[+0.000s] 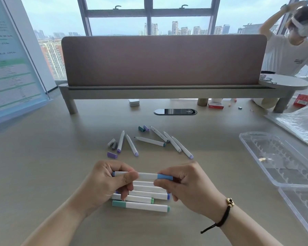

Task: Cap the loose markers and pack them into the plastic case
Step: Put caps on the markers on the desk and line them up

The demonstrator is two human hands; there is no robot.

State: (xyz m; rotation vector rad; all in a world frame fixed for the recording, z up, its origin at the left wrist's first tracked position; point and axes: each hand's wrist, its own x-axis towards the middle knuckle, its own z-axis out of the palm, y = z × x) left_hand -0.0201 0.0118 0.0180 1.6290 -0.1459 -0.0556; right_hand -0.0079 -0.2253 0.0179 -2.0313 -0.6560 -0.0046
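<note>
The left hand (112, 181) grips the white barrel of a marker (146, 175), fingers and thumb curled round its left end. The right hand (187, 185) pinches the blue cap (164, 177) at the marker's right end between thumb and fingers. The marker is held level, just above a row of capped markers (142, 201) lying side by side on the table (43, 166).

Farther back on the table lie 6 uncapped markers (149, 141), fanned out, with loose caps (112, 155) in purple, grey and teal near them.

The clear plastic case (283, 166) lies open on the table at the right, well apart from both hands.
</note>
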